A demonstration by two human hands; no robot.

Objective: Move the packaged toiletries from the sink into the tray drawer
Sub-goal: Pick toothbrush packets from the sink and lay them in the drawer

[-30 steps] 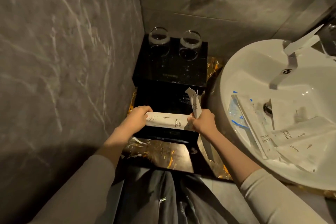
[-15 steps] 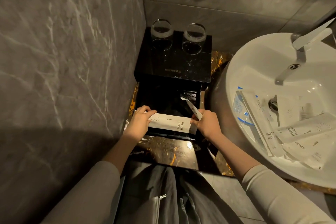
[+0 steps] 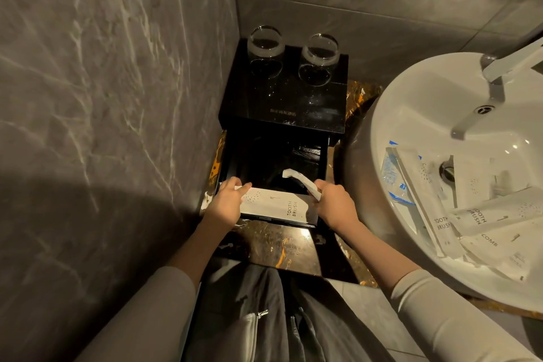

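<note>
A black tray box stands in the corner with its drawer [image 3: 226,161] pulled out toward me. A white toothbrush packet [image 3: 276,206] lies flat along the drawer's front edge. My left hand [image 3: 227,203] holds its left end, with fingers over the top. My right hand [image 3: 333,204] grips a second narrow white packet [image 3: 299,182], which tilts up over the drawer. Several more white packets, marked toothbrush [image 3: 473,214] and comb [image 3: 496,247], lie in the white sink [image 3: 411,103] on the right, with a clear blue-printed sachet [image 3: 392,173].
Two upturned glasses [image 3: 264,44] stand on top of the black box [image 3: 293,97]. A grey marble wall closes in on the left and behind. A chrome tap [image 3: 496,73] reaches over the sink. The dark marbled counter edge [image 3: 282,247] lies just in front of the drawer.
The flat toothbrush packet has come down onto the drawer's front edge. The packet in my right hand has tipped from upright to slanted low over the drawer.
</note>
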